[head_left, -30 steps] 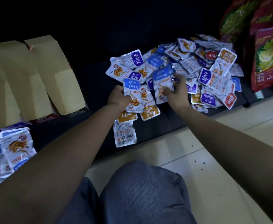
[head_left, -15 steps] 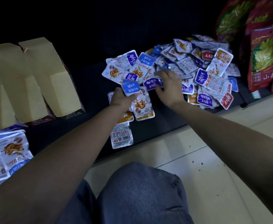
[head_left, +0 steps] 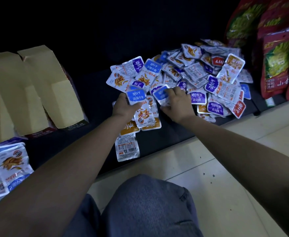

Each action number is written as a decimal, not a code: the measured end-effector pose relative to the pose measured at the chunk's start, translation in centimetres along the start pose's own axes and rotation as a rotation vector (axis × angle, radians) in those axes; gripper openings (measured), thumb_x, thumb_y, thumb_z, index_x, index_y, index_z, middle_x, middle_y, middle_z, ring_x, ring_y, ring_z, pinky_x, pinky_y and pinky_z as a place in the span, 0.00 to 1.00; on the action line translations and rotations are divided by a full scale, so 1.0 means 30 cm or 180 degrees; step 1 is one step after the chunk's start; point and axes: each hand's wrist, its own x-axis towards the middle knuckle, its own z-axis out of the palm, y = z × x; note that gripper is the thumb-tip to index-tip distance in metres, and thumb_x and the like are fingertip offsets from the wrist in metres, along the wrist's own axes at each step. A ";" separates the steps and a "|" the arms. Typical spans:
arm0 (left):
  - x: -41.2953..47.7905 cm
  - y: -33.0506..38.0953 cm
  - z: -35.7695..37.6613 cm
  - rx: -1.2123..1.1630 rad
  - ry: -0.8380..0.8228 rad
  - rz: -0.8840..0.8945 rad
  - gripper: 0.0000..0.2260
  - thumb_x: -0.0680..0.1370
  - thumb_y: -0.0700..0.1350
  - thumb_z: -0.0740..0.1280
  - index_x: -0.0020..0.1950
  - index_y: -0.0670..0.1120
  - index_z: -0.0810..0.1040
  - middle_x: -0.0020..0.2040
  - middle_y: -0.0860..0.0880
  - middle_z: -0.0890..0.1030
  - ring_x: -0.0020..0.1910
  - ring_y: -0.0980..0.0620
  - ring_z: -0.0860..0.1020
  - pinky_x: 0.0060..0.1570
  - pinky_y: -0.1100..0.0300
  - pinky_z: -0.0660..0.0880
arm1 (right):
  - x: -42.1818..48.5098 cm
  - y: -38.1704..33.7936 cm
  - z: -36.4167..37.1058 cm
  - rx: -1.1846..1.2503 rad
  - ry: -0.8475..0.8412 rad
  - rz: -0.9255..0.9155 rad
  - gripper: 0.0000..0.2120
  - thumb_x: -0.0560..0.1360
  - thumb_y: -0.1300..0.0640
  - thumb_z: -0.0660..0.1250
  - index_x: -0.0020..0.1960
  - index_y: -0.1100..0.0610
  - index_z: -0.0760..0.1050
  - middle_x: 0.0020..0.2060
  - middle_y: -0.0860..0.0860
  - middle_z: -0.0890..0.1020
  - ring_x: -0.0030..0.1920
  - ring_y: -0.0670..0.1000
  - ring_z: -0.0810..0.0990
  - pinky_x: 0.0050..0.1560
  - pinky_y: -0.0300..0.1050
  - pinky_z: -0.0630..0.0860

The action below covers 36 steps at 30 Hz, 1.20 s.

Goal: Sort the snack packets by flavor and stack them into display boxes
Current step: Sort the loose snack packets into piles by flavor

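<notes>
Shelf strip (head_left: 94,103) between boxes (head_left: 61,96), packet pile (head_left: 200,77)

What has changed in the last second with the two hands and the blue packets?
The right hand no longer holds up its first blue packet; it reached into the pile and now pinches another blue packet beside the left hand. The left hand kept gripping its blue-topped stack. The cardboard boxes and the orange packets under the stack stayed put.
</notes>
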 end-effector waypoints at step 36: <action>-0.354 -0.122 -0.692 0.1013 -0.0054 0.0058 0.17 0.82 0.52 0.60 0.38 0.45 0.77 0.34 0.49 0.79 0.32 0.50 0.74 0.33 0.60 0.70 | -0.109 -0.733 -0.135 0.3622 -0.3002 0.0155 0.20 0.79 0.62 0.65 0.69 0.61 0.64 0.54 0.58 0.80 0.50 0.53 0.82 0.50 0.48 0.80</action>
